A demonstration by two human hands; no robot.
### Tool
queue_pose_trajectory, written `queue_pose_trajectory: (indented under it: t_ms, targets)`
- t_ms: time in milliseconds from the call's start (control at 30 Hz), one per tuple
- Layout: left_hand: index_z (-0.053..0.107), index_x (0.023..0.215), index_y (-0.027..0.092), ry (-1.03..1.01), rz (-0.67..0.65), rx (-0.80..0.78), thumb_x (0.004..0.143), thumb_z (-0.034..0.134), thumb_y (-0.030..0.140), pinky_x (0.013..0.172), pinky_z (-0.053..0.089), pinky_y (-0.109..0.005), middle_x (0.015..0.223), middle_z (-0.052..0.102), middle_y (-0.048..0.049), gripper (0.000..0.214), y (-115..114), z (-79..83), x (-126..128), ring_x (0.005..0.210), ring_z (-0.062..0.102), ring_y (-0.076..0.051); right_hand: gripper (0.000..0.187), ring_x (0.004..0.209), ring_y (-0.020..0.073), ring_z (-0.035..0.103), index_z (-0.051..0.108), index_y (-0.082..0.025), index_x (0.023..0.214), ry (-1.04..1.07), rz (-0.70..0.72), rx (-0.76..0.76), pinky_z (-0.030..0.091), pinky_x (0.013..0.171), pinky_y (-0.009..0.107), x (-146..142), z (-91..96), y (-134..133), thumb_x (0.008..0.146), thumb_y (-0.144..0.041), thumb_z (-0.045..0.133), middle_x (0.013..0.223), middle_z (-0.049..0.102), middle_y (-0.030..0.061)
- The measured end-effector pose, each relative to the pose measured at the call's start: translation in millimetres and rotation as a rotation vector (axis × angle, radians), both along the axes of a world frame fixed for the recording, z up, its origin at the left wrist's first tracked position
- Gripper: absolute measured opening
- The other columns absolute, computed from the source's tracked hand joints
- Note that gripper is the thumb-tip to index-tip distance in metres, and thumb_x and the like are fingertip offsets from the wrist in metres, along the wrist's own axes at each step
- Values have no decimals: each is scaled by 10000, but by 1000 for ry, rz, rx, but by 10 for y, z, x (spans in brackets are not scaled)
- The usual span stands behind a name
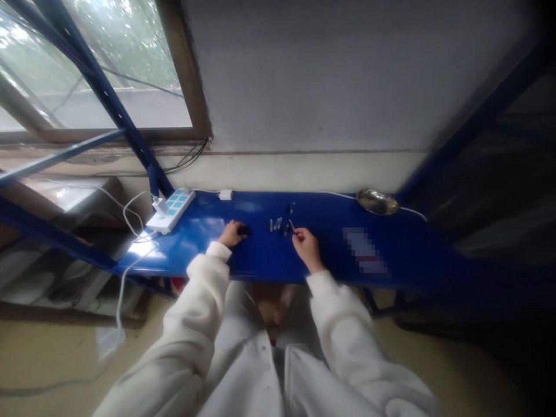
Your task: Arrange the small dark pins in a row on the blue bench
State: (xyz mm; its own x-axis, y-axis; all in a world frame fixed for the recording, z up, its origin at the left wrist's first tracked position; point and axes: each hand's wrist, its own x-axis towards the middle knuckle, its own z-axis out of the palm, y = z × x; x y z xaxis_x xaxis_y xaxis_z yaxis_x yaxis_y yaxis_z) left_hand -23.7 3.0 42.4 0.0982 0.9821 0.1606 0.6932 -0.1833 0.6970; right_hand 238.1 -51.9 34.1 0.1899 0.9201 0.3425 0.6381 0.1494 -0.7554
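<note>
Crowded small pieces (277, 225) could be knocked by the right hand (305, 246), pinched on a slim piece (292, 226), while a dark object (245, 230) is gripped by the left hand (232, 233).

1. Your left hand (231, 234) is on the blue table (260, 260), fingers curled onto a small dark object (245, 230) too blurred to identify.
2. Your right hand (306, 247) pinches a thin, short stick (292, 225) between thumb and fingers.
3. Between your hands lie several small pale and dark pieces (278, 224), loosely grouped, nearer your right hand.
4. Toward the table's far left you have a white power strip (177, 204) with light-blue sockets, and a white adapter (226, 194) near it.
5. A shiny metal bowl (377, 201) sits at your far right; nearer you is a pixelated patch (365, 251).
</note>
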Motion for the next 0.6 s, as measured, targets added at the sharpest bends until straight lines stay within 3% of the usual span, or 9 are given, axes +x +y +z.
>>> queue_pose_trajectory:
  t_ms: [167, 300, 433, 600]
  targets:
    - [563, 823, 131, -102, 35, -41, 493, 703, 192, 668, 431, -275, 756, 539, -27, 364, -43, 11, -5, 648, 505, -116, 231, 690, 165, 567, 581, -161, 855, -45, -73, -42, 425, 677, 277, 63, 32, 108, 684, -255, 457, 725, 620, 58]
    - [475, 868, 134, -524, 172, -170, 523, 708, 259, 517, 400, -204, 640, 539, 11, 435, -152, 77, 60, 558, 508, -86, 230, 710, 165, 569, 582, -151, 856, -74, -81, -47, 428, 686, 283, 137, 72, 241, 691, -259, 463, 744, 620, 66]
    - [418, 868, 142, -959, 191, -335, 552, 701, 217, 422, 366, -160, 674, 594, -17, 431, -266, 173, 162, 474, 501, -54, 208, 677, 149, 568, 592, -160, 839, -102, -33, -79, 433, 659, 267, 178, 82, 313, 680, -236, 482, 726, 619, 48]
    - [448, 815, 138, -1153, 201, -358, 561, 708, 225, 424, 392, -138, 762, 618, -39, 374, -324, 217, 283, 422, 460, -2, 224, 664, 131, 555, 597, -169, 865, -146, 104, -95, 431, 666, 255, 133, -7, 274, 667, -229, 510, 711, 605, 23]
